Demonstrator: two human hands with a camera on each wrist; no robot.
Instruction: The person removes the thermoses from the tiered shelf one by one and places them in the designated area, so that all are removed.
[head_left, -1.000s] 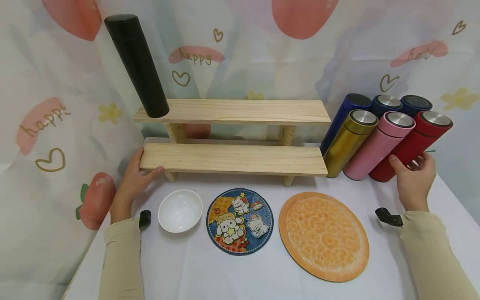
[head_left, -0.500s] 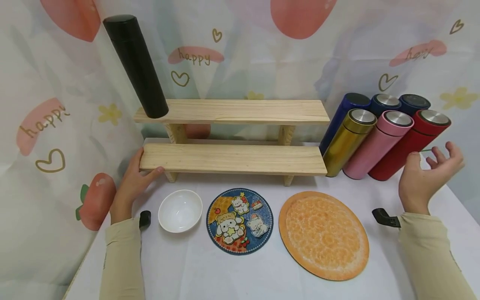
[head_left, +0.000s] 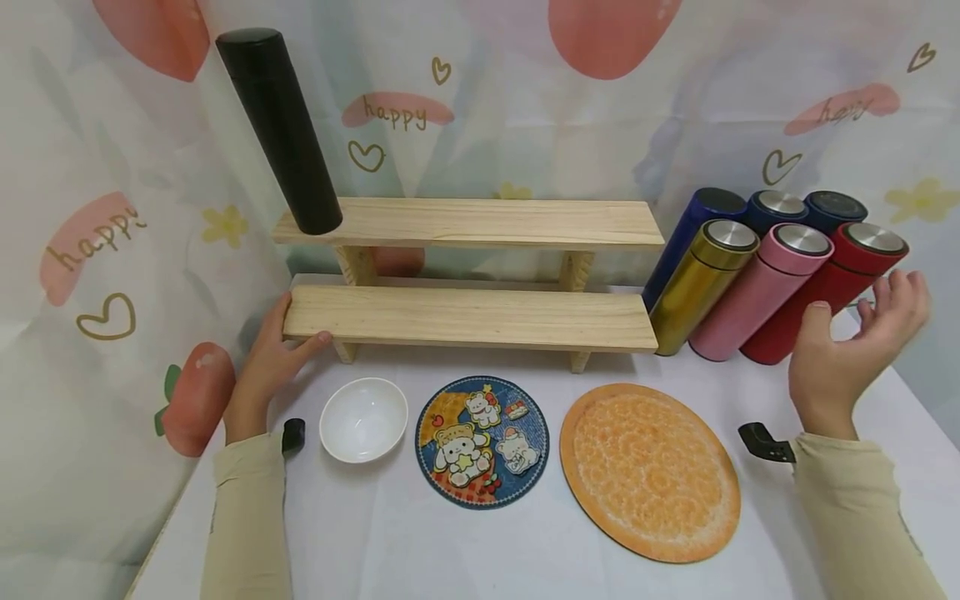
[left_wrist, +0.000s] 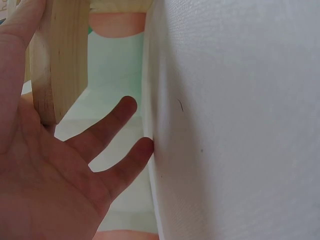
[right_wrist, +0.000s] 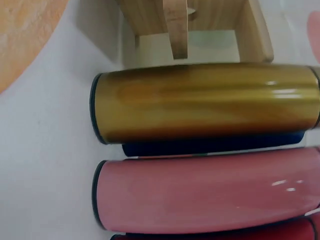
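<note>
My left hand (head_left: 268, 367) grips the left end of the lower board of a two-tier wooden shelf (head_left: 480, 317). In the left wrist view its thumb lies along the board (left_wrist: 67, 60), while two other fingers (left_wrist: 112, 120) stretch out below it. At the right, my right hand (head_left: 855, 358) is held with its fingers spread and bent, in front of a red thermos (head_left: 825, 292). That hand holds nothing. Beside the red one stand a pink thermos (head_left: 761, 292) and a gold thermos (head_left: 701, 287), both also filling the right wrist view.
Several dark blue thermoses (head_left: 693, 237) stand behind the front row. A black thermos (head_left: 281, 133) stands on the upper board's left end. In front of the shelf lie a white bowl (head_left: 363, 421), a blue cartoon mat (head_left: 480, 492) and an orange round mat (head_left: 650, 471).
My right hand has let go of the red thermos and drawn back to the right, its fingers opening. The left hand has stayed on the shelf.
</note>
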